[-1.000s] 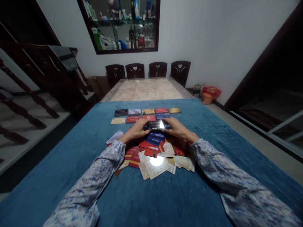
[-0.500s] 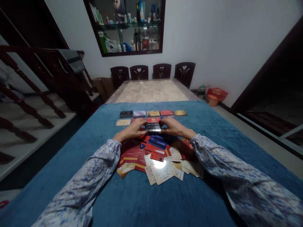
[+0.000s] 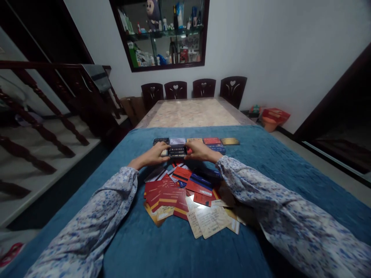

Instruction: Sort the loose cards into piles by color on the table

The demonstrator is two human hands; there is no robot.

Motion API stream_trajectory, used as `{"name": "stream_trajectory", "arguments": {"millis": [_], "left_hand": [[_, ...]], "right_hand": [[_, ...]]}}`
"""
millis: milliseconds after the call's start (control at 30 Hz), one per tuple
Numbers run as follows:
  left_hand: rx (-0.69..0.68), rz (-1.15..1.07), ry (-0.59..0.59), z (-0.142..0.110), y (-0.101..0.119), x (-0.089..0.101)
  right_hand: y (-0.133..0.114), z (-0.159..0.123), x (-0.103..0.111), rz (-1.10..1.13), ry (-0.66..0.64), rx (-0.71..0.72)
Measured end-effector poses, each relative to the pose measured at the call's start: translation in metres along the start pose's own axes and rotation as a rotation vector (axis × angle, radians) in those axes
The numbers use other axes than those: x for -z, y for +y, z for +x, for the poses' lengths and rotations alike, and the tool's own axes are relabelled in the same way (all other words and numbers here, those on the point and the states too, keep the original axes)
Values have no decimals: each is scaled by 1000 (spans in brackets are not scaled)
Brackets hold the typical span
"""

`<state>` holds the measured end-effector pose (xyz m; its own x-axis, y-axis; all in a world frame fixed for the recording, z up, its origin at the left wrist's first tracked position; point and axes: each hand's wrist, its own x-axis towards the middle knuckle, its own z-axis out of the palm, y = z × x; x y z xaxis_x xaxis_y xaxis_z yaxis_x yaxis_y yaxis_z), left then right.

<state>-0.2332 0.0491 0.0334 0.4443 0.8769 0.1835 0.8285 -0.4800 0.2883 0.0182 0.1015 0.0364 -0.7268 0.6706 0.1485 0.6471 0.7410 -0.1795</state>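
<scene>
Black card stack is held up btwn both hands, over the near row of cards, face w/ pale print toward the camera.

Biggest first: white wall at the back, stair railing w/ dark turned posts on the left. Long surface runs away from the person, stone-look top bare at the far end, blue cloth over the near part. Glass-shelved cabinet set in the wall, w/ bottles, a plush toy, etc. Four dark chairs line up at the far end, heart cutouts in the backs. Cardboard box is beyond the surface's far-left corner; orange bin w/ a red bag is on the floor to the right.

Floral sleeves cover both forearms. L hand grips the stack's left edge, R hand its right edge, thumbs nearest the camera.

Loose pile of cards lies overlapping on the cloth, nearer the person: maroon cards w/ yellow bands on the left, cream cards at the near edge, blue cards toward the right.

Far row, L to R: dark stack, lilac stack, yellow stack, red stack, gold stack. Near row is partly hidden by the hands; blue stack shows at its right end.
</scene>
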Motion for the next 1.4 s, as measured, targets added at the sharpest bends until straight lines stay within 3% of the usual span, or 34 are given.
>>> {"name": "stream_trajectory", "arguments": {"millis": [433, 767, 1233, 1400], "left_hand": [[56, 75, -35, -1, -48, 27], [152, 109, -38, 6, -85, 24], [229, 198, -27, 25, -100, 20], [281, 228, -92, 30, -99, 20]], "right_hand": [[-23, 56, 3, -72, -56, -44], [-26, 93, -11, -62, -51, -68], [-23, 116, -13, -36, -91, -99], [-22, 122, -13, -37, -130, -121]]}}
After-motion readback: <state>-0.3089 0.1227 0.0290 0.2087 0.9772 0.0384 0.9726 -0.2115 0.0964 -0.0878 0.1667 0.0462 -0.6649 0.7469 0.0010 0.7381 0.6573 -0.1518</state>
